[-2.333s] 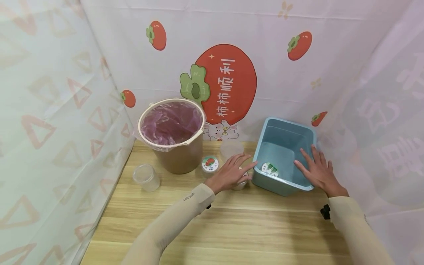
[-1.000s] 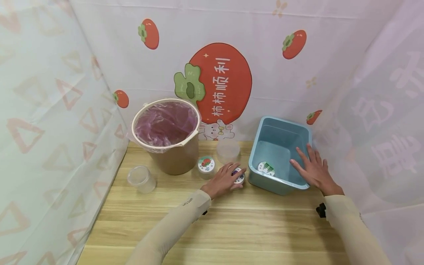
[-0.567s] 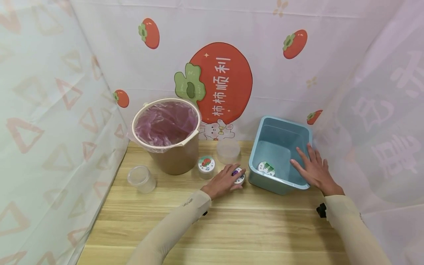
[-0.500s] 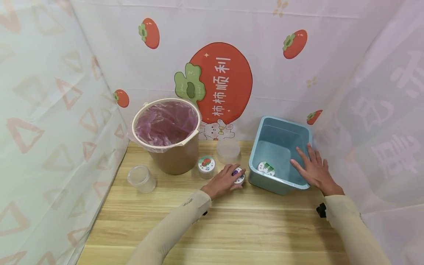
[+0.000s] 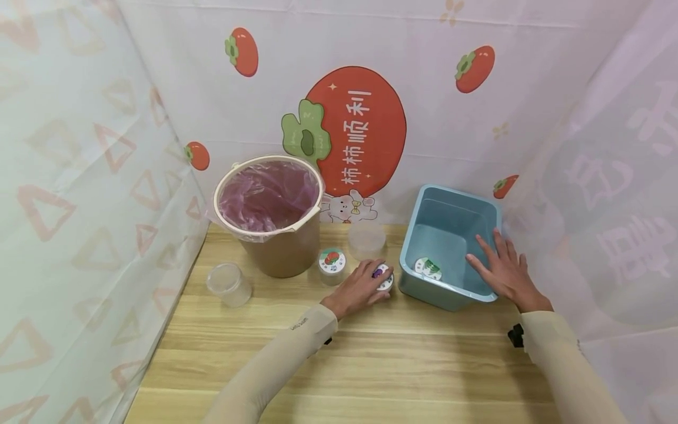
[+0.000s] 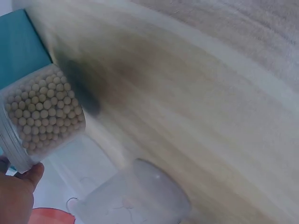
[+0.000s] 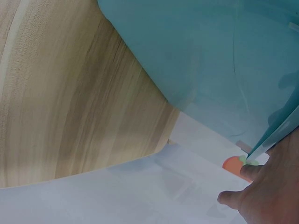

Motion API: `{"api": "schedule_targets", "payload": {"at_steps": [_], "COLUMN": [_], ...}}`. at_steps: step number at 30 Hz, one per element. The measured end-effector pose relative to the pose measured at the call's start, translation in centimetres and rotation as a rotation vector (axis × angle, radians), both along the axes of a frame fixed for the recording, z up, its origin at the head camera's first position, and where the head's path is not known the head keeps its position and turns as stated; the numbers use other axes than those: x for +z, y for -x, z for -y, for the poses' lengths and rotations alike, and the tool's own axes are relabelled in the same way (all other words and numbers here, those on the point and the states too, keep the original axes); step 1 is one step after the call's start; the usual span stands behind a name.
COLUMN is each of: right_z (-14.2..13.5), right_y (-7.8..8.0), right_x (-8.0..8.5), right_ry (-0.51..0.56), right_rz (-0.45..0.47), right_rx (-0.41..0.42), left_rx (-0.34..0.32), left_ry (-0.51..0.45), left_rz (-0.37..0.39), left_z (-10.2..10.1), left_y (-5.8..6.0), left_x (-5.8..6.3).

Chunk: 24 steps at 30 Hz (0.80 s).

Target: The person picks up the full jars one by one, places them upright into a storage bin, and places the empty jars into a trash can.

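With its fingers round the lid, my left hand (image 5: 356, 290) holds a clear jar (image 6: 46, 112) full of small beige balls. Its white lid (image 5: 385, 279) has a purple picture, seen in the head view. The jar is just left of a blue basin (image 5: 450, 292); whether it touches the table I cannot tell. My right hand (image 5: 507, 272) lies at the basin's right rim with straight, spread fingers, and the right wrist view shows part of that hand (image 7: 268, 193) by the rim. Inside the basin is a jar lid (image 5: 428, 268) with a green picture.
A brown bucket (image 5: 286, 256) with a purple plastic liner stands at the back left. Near it are a jar with a tomato-picture lid (image 5: 332, 261), a clear container (image 5: 366, 240) and another clear jar (image 5: 229, 285). Printed cloth walls (image 5: 434, 141) enclose the wooden table (image 5: 371, 365).
My left hand has come down from beside the basin's rim and taken hold of the purple-lidded jar. The right hand stays at the basin. The head view has shifted slightly.
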State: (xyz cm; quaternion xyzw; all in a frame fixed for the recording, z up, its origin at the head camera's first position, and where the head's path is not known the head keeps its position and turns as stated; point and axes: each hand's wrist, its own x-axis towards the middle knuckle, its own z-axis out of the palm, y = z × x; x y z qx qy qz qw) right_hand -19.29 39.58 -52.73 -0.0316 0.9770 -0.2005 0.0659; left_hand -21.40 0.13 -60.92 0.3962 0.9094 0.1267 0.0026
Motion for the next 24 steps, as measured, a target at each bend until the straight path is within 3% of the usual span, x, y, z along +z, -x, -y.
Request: {"api": "schedule_targets", "payload": {"at_steps": [4, 11, 15, 24], "right_z": [0.0, -0.1, -0.2, -0.1], "right_y": [0.0, -0.1, 0.0, 0.1], "right_x": [0.1, 0.0, 0.0, 0.1], "right_ry": [0.005, -0.001, -0.006, -0.006], "right_rz": [0.005, -0.003, -0.002, 0.000], "right_rx": [0.001, -0.002, 0.001, 0.006], "left_rx": [0.015, 0.017, 0.015, 0.061], "left_ry": [0.002, 0.018, 0.009, 0.030], "left_rz": [0.014, -0.094, -0.110, -0.135], "left_z": [0.0, 0.4, 0.7, 0.8], "left_y": [0.0, 0.3, 0.4, 0.8], "left_x": [0.9, 2.5, 3.6, 6.7]}}
